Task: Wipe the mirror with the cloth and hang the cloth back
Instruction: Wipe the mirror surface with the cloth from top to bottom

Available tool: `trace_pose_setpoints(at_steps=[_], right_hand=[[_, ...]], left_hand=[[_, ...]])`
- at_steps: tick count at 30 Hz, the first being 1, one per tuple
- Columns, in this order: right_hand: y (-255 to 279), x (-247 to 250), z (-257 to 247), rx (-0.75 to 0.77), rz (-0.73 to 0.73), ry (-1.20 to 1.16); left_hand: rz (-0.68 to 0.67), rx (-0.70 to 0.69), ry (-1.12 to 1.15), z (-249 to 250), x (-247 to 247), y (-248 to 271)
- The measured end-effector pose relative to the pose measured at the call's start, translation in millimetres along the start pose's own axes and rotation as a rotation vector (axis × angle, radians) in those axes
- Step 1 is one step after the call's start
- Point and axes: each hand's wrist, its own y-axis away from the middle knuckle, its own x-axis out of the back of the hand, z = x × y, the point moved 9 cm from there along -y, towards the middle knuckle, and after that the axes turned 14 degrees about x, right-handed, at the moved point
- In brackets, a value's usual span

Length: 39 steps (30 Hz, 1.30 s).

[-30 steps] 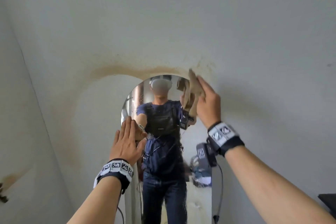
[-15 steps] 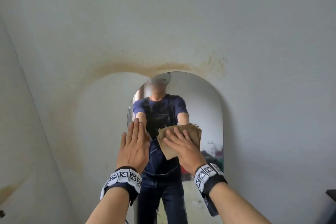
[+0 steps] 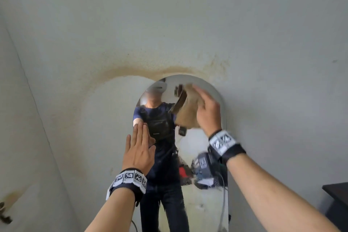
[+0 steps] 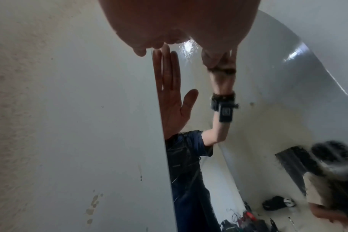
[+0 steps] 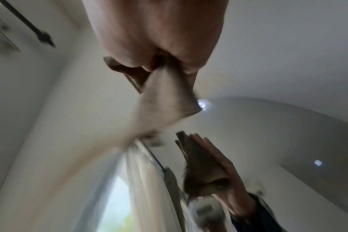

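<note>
An arched frameless mirror (image 3: 199,143) hangs on a pale wall. My right hand (image 3: 209,113) holds a folded tan cloth (image 3: 188,113) against the mirror's upper right part, just under the arch. In the right wrist view the cloth (image 5: 165,98) comes out from between my thumb and fingers (image 5: 159,39), blurred by motion. My left hand (image 3: 139,149) lies flat with straight fingers on the mirror's left edge, about halfway up. The left wrist view shows that palm (image 4: 179,23) and its reflection on the mirror (image 4: 268,94).
A brownish stain (image 3: 169,70) arcs over the mirror on the wall. A dark piece of furniture (image 3: 337,199) stands at the lower right. A small dark fitting (image 3: 3,214) sits low on the left wall. A dark rod (image 5: 26,23) shows at the upper left.
My right hand has swept the cloth from the mirror's middle up to its upper right. The left hand has stayed flat on the left edge.
</note>
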Motion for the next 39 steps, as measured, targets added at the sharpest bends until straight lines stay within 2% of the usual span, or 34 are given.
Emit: trace_pose_setpoints(at_steps=[2,3,6,8,11,14,18,21,23,25,28,31,33,34,35,36,38,39], right_hand=[[-51,-6,-20,0.171,0.047,0.09],[-71,-18,-29,0.229,-0.008,0.151],[-84,-79,-27,0.325,-0.359,0.385],[-55,-114,-10,0.358,-0.551,0.428],[3,-139,5,0.454,-0.624,0.388],[72,-150,21,0.508,-0.732,0.329],[144,-147,46,0.383,-0.883,0.203],[172,-140,48,0.336,-0.952,0.143],[169,-133,41,0.292,-0.898,0.077],[149,-121,31,0.194,-0.759,-0.029],[92,-88,13,0.064,-0.381,-0.196],[21,-47,8,-0.103,0.031,-0.178],[-26,-29,-6,-0.063,0.219,-0.143],[-49,-29,-16,-0.009,0.251,-0.12],[-67,-34,-27,0.066,0.221,-0.059],[-82,-48,-38,0.161,0.127,0.046],[-83,-96,-44,0.335,-0.214,0.267],[-71,-121,-35,0.363,-0.397,0.328]], left_hand=[[-0.016,0.003,0.013,-1,2,-2],[-0.024,0.0,0.009,-2,2,-2],[-0.034,-0.009,-0.004,-6,1,0],[-0.019,-0.023,-0.018,-4,1,1],[0.017,-0.013,-0.002,-8,-1,0],[-0.021,0.003,-0.03,-14,-14,6],[-0.067,0.011,-0.071,-19,-24,11],[-0.075,0.018,-0.088,-20,-25,12],[-0.07,0.017,-0.073,-19,-23,14],[-0.052,0.005,-0.057,-16,-20,16],[-0.019,0.0,-0.047,-17,-17,17],[-0.022,0.014,-0.044,-19,-20,16],[-0.016,0.009,-0.033,-18,-22,15],[-0.012,0.009,-0.031,-19,-24,15],[-0.012,0.011,-0.034,-20,-26,14],[-0.007,0.009,-0.038,-21,-27,13],[0.021,-0.001,-0.049,-23,-28,13],[0.037,-0.001,-0.053,-24,-28,13]])
